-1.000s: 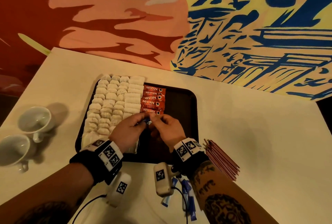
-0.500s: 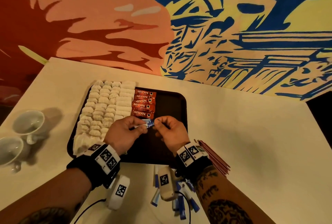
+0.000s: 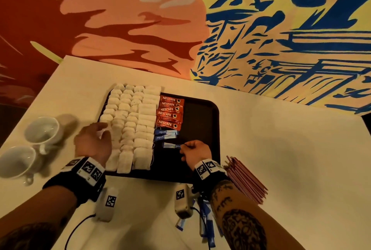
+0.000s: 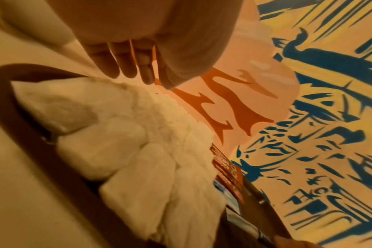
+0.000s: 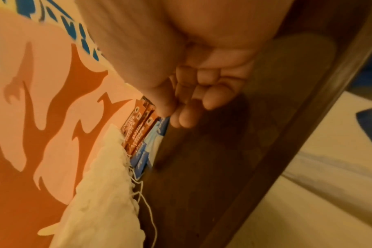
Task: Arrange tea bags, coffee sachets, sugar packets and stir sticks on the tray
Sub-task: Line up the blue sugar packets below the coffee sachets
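A dark tray (image 3: 200,113) holds rows of white tea bags (image 3: 130,117), a column of red coffee sachets (image 3: 170,112) and, below them, two blue sugar packets (image 3: 165,134). My right hand (image 3: 181,146) pinches the right end of a third blue sugar packet (image 3: 170,145), which lies low over the tray floor just below those two. In the right wrist view my thumb and fingers (image 5: 181,117) curl together beside the blue packets (image 5: 157,134). My left hand (image 3: 100,129) hovers open over the left tea bags, its fingers (image 4: 127,67) straight and holding nothing.
A bundle of red stir sticks (image 3: 247,179) lies on the white table right of the tray. Several more blue packets (image 3: 206,221) lie near the front edge under my right forearm. Two white cups (image 3: 42,129) stand at the left. A painted wall rises behind.
Both hands were holding the blue packet together over the tray. My left hand has let go and swung left over the tea bags; my right hand has lowered the packet under the other two.
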Demonstrator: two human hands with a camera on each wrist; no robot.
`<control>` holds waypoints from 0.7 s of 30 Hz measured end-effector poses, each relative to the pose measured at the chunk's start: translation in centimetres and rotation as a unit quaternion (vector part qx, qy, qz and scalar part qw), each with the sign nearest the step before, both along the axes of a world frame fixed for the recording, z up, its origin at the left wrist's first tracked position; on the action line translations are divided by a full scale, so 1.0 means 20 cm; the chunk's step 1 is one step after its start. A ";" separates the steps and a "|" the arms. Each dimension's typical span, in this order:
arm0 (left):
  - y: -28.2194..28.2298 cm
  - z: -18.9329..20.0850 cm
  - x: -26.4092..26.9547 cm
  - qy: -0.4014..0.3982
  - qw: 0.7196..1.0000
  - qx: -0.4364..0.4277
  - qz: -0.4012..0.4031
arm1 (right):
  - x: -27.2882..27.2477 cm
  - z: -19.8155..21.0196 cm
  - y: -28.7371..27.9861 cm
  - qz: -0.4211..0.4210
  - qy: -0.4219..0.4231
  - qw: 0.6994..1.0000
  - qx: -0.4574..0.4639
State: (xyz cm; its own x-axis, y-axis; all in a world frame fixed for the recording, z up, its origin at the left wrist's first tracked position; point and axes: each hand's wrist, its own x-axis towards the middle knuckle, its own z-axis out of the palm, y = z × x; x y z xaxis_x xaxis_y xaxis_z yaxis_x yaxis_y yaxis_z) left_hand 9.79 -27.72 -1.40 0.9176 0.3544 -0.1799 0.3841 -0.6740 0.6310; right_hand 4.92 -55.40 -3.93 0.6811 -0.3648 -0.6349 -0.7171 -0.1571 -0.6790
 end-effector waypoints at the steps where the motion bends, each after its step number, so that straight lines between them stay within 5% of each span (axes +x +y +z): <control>1: 0.03 -0.02 0.02 0.018 1.000 0.022 0.002 | 0.01 -0.02 0.02 0.003 0.008 1.000 -0.007; 21: 0.14 -0.15 0.09 0.084 0.995 0.048 0.002 | 0.10 -0.07 0.15 0.039 0.055 0.992 -0.108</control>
